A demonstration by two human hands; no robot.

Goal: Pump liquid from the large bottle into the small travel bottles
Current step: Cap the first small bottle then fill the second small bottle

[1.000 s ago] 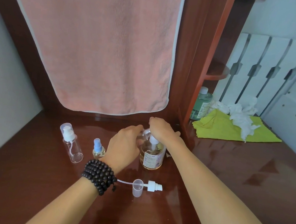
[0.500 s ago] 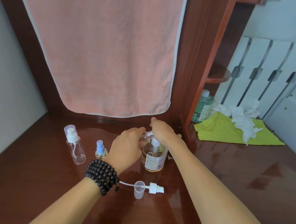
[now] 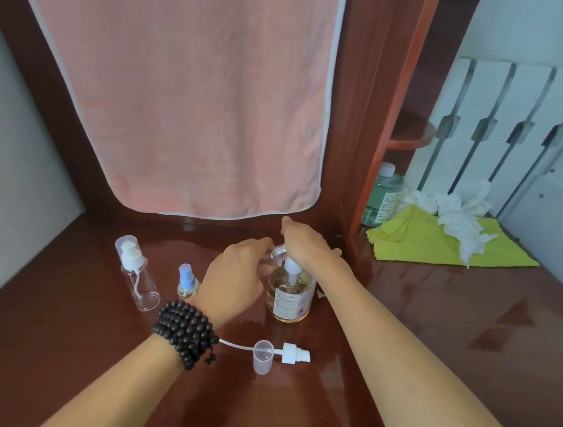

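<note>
On the wooden counter (image 3: 54,346), at about 9 o'clock from the hands, a clear travel bottle (image 3: 136,273) with a white pump and clear cap stands upright. Just to its 3 o'clock stands a shorter bottle with a blue spray top (image 3: 187,281). The left hand (image 3: 236,277), beads (image 3: 186,333) around its wrist, is curled around a small open travel bottle (image 3: 278,252), holding it tilted with its threaded neck just beside the pump spout. At the left hand's 3 o'clock, touching it, stands the large bottle (image 3: 289,295), about half full of amber liquid. The right hand (image 3: 304,246) lies flat, palm down, on its white pump head (image 3: 290,266), fingers loosely extended. At 6 o'clock from the large bottle, a loose pump top (image 3: 294,354) with its tube and a clear cap (image 3: 263,356) lie on the counter. A pink towel (image 3: 182,83) hangs at 12 o'clock.
</note>
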